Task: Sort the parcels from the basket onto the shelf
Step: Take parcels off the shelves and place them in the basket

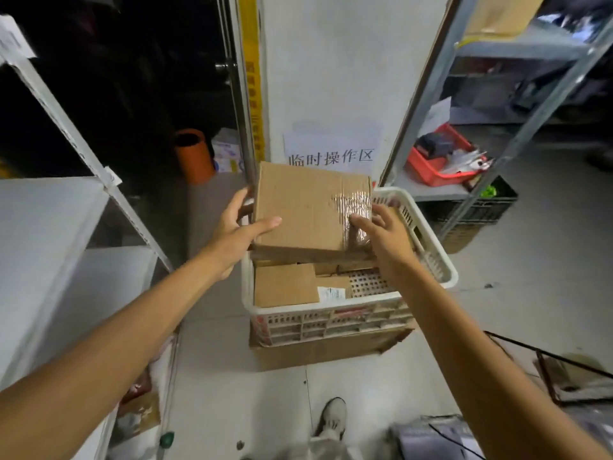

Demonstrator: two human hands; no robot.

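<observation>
A brown cardboard parcel (pixel 308 210) with clear tape on its right side is held above a white plastic basket (pixel 331 318). My left hand (pixel 237 232) grips its left edge, thumb on top. My right hand (pixel 386 240) grips its right, taped edge. Inside the basket lie more cardboard parcels (pixel 285 285), one with a white label. The basket sits on a flattened cardboard box (pixel 328 351) on the floor. A white shelf (pixel 49 234) stands close on my left.
A metal rack (pixel 491 127) at the right holds a red tray (pixel 438 167) of small items, with a dark crate (pixel 481 210) under it. An orange tube (pixel 194 156) stands at the back left. A paper sign (pixel 331 154) hangs on the wall. My shoe (pixel 331 416) is below.
</observation>
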